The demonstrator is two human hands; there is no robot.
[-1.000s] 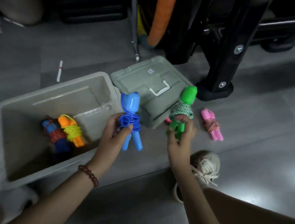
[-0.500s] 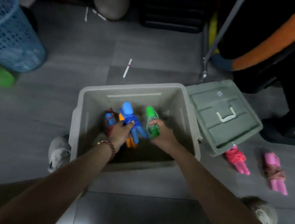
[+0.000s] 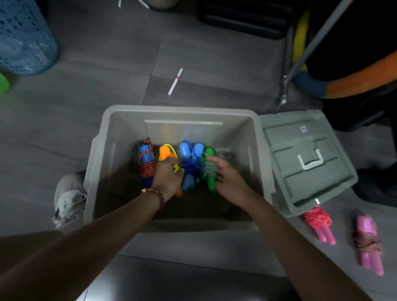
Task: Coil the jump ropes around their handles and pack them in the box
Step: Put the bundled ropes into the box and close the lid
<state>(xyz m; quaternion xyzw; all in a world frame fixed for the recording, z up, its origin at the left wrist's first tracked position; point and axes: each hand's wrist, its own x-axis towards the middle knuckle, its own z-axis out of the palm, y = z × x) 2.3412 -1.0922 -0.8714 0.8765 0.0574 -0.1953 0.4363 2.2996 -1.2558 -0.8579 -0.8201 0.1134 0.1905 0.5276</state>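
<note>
Four coiled ropes lie side by side in the box (image 3: 180, 109), the right hand (image 3: 230, 181) resting loosely spread fingers on the green jump rope (image 3: 208, 171), the left hand (image 3: 166, 177) over the orange jump rope (image 3: 165, 152) with its grip hidden, so nudging them snug should leave room.

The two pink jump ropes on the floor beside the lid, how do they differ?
The nearer rope, by the lid, is wound in bright red cord; the farther rope in duller brownish cord. The nearer rope reaches the lid's corner; the farther rope lies clear of it. Both are coiled and lie outside the box.
</note>
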